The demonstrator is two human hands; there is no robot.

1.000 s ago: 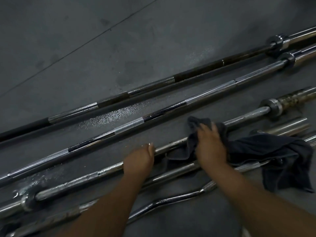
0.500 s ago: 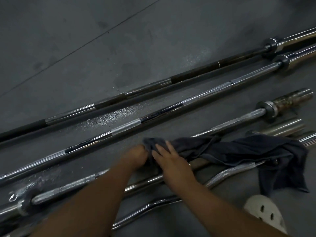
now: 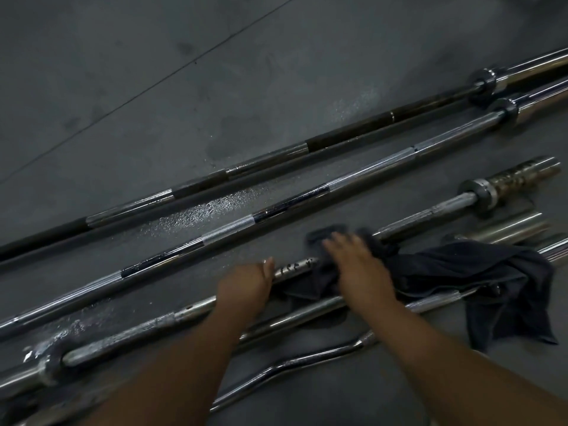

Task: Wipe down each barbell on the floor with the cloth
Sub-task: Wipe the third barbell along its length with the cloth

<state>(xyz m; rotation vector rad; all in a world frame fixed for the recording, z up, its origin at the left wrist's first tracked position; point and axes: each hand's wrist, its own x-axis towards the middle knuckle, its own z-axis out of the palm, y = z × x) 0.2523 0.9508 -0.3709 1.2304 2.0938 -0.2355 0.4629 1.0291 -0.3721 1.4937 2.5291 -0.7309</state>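
Several barbells lie side by side on the grey floor. My left hand grips the shaft of the third, worn chrome barbell near its middle. Just to the right, my right hand presses a dark cloth around the same shaft; the hand is blurred. The rest of the cloth trails right over the nearer bars. Beyond lie a chrome barbell with dark bands and a black barbell. A straight bar and a curl bar lie closest to me.
Water droplets glisten on the floor between the two far barbells, and more wet spots sit near the left collar of the third bar. A short chrome sleeve lies at the right. A floor seam runs diagonally at upper left.
My right hand has slid the cloth back to the right along the third barbell's shaft, after coming left against my left hand half a second ago. The left hand keeps its grip.
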